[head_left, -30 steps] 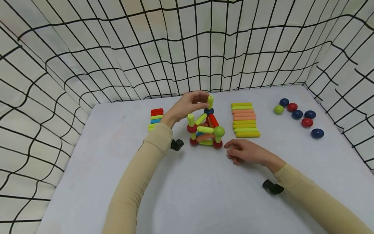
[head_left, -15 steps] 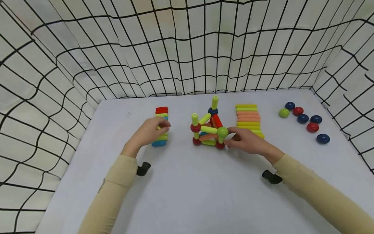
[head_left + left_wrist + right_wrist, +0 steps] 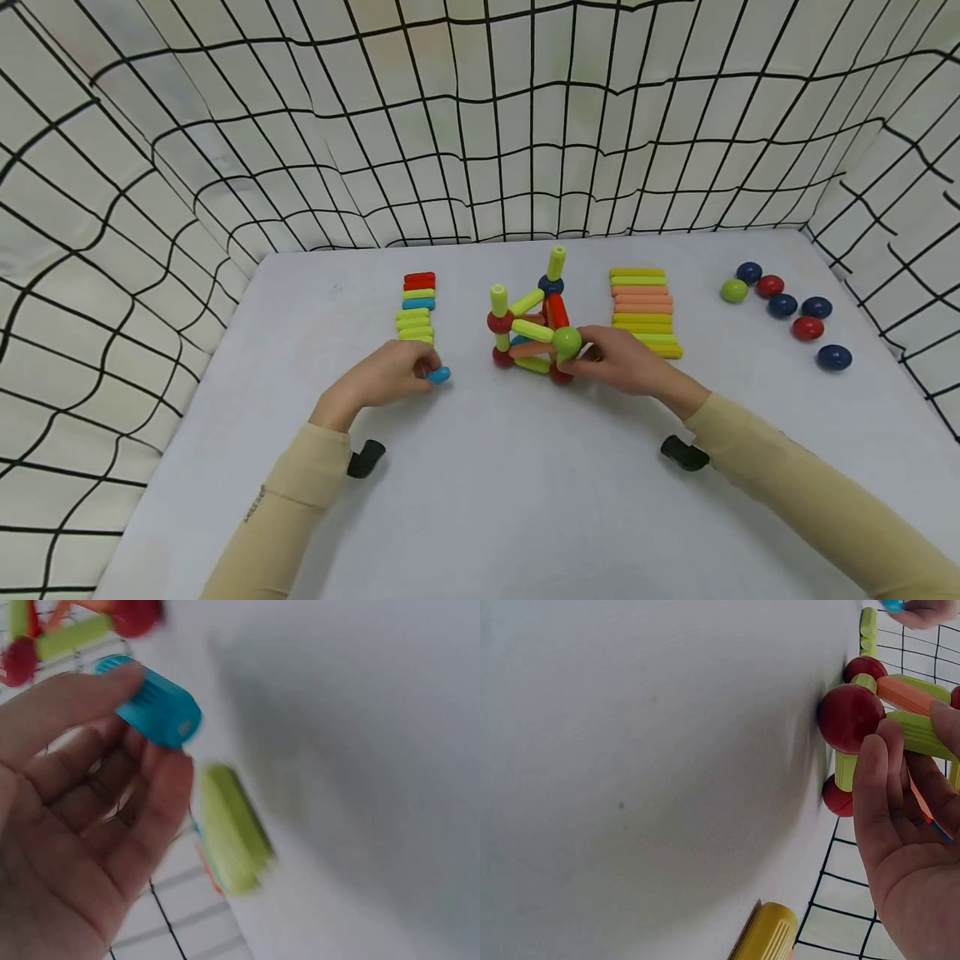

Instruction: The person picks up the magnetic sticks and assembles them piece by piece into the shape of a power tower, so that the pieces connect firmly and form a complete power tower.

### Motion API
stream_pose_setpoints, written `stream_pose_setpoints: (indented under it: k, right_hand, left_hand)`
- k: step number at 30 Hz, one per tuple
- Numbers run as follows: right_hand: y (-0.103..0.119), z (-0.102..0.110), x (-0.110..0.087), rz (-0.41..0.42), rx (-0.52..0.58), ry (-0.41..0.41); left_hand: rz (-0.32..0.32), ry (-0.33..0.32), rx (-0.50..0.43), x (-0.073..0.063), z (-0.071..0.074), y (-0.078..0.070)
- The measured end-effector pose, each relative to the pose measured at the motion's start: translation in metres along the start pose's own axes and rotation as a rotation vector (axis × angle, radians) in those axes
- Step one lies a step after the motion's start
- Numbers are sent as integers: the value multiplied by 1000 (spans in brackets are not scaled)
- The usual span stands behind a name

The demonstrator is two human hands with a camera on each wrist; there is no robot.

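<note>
In the head view my left hand [image 3: 382,379] pinches a short blue rod [image 3: 438,376] between thumb and fingertips. The left wrist view has the ribbed blue rod [image 3: 157,705] close up, raised off the table. Near the middle stands a ball-and-stick structure [image 3: 532,331] of red, navy and green balls joined by lime, orange and red rods. Two lime rods point upward from it. My right hand [image 3: 622,358] grips its near right corner, below the green ball [image 3: 566,342]. In the right wrist view, thumb and fingers hold a lime rod [image 3: 919,735] beside a red ball [image 3: 850,718].
Left of the structure lies a column of short rods [image 3: 418,293] in red, lime and blue. Longer yellow, lime and orange rods [image 3: 642,304] lie to its right. Several loose balls [image 3: 782,305] sit at the far right. Black netting [image 3: 495,125] rises behind the white table [image 3: 525,500].
My left hand left the structure's back upright rod, moved to the short rods and picked up the blue one. My right hand moved left and took hold of the structure, which turned slightly.
</note>
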State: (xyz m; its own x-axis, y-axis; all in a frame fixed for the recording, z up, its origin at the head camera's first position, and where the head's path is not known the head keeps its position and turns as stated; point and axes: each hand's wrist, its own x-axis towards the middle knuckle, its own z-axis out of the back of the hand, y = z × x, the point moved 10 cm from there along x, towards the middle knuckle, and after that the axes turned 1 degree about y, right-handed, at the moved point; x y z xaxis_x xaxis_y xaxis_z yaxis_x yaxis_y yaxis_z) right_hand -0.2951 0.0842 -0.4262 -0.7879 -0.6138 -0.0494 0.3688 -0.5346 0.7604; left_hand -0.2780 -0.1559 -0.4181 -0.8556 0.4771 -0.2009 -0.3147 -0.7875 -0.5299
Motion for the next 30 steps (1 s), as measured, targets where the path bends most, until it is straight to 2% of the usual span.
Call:
stream_pose_setpoints:
  k: [3, 6, 10, 13, 16, 20, 24, 30]
  right_hand:
    - [0, -1, 1, -12, -2, -7]
    - [0, -2, 2, -14, -6, -11]
    - [0, -2, 2, -16, 1, -13]
    - [0, -1, 1, -18, -9, -22]
    - [0, 0, 0, -5, -11, -33]
    - [1, 0, 1, 15, -4, -41]
    - [-1, -1, 1, 4, -3, -39]
    - [-2, -1, 1, -9, 2, -29]
  left_hand:
    - [-140, -31, -172, 1, 3, -42]
    - [-300, -111, -267, 1, 8, -89]
    - [-479, -254, -274, 0, 8, -141]
    - [-538, -351, -267, 5, 6, -163]
    - [-536, -446, -280, 14, 8, -172]
    - [-471, -542, -303, 28, 13, -170]
    - [-419, -552, -282, 39, 12, -166]
    - [-409, -520, -294, 44, 8, -163]
